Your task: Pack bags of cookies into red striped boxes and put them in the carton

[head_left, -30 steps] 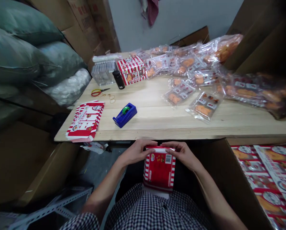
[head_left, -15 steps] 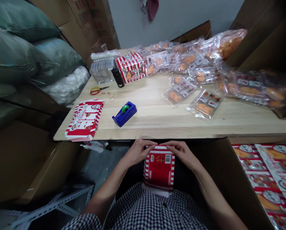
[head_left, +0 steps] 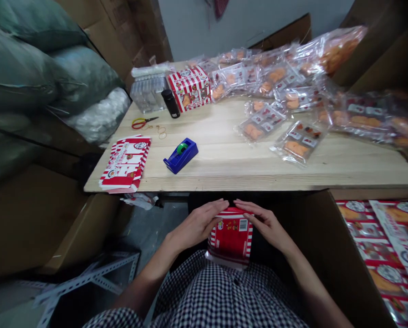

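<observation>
A red-and-white striped carton (head_left: 232,237) stands on my lap just below the table's front edge. My left hand (head_left: 199,223) presses on its top left side, fingers laid over the top flap. My right hand (head_left: 263,223) holds the top right side, fingers meeting the left ones over the flap. A stack of flat striped cartons (head_left: 125,164) lies at the table's front left corner. A blue tape dispenser (head_left: 181,155) sits on the wooden table (head_left: 245,164) ahead of my hands.
Several clear packets of orange snacks (head_left: 298,143) spread over the table's right and back. An assembled striped box (head_left: 189,89), a black bottle (head_left: 170,103), clear trays (head_left: 148,93), scissors (head_left: 143,122) and rubber bands sit at back left. A cardboard box with printed sheets (head_left: 378,241) stands to my right.
My fingers have flattened down over the carton's top flap, and the carton sits slightly lower on my lap. The view has shifted a little toward the table.
</observation>
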A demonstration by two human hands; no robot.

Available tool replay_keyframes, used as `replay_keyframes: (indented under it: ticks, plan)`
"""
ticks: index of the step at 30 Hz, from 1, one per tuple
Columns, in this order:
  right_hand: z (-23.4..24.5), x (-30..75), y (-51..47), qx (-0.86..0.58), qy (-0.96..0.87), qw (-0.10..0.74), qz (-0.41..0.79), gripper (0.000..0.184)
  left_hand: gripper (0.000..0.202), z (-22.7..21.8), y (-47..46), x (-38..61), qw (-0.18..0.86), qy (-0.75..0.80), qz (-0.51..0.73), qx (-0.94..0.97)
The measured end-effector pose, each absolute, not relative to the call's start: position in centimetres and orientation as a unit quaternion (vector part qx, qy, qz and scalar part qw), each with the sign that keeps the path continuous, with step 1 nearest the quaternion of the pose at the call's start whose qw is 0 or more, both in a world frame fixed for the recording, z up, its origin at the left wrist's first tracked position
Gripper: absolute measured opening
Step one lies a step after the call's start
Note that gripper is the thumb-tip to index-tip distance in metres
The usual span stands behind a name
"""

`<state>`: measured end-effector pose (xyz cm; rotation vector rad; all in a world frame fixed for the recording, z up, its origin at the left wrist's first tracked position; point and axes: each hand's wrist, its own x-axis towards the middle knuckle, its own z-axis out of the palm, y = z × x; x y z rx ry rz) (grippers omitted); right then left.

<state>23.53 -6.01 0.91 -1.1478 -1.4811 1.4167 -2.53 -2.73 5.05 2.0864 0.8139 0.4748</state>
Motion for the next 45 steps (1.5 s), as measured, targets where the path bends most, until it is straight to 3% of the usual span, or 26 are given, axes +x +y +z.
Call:
replay_keyframes:
  ticks: [12,15,17,19,25,31,38,45]
  plan:
    - [0.9,21.4,-5.2,-0.453,-0.563,0.408,0.558,0.023,0.04,4.5,-1.8,-3.5,0.502,0.377,0.26,0.734]
    - [0.4,21.8,-5.1,-0.461,-0.567,0.401,0.553,0.022,0.049,5.1,2.9,-6.9,0.392,0.51,0.378,0.665]
    - [-0.2,22.2,-5.2,-0.466,-0.57,0.4,0.546,0.022,0.044,5.2,6.8,-9.8,0.285,0.603,0.454,0.59]
    - [-0.6,22.5,-5.4,-0.471,-0.574,0.399,0.538,0.024,0.037,5.1,10.3,-12.4,0.294,0.646,0.432,0.557]
    - [-0.7,22.7,-5.9,-0.49,-0.582,0.399,0.512,0.026,0.04,4.7,14.4,-14.8,0.451,0.612,0.341,0.553]
    - [0.4,22.8,-6.0,-0.497,-0.583,0.415,0.491,0.028,0.038,5.1,13.6,-14.7,0.498,0.584,0.388,0.51]
    - [-0.4,22.9,-5.5,-0.514,-0.583,0.416,0.472,0.029,0.04,2.8,11.3,-15.8,0.488,0.55,0.465,0.493]
    - [0.0,23.5,-4.4,-0.52,-0.569,0.417,0.481,0.03,0.028,0.6,9.6,-15.7,0.366,0.605,0.493,0.507]
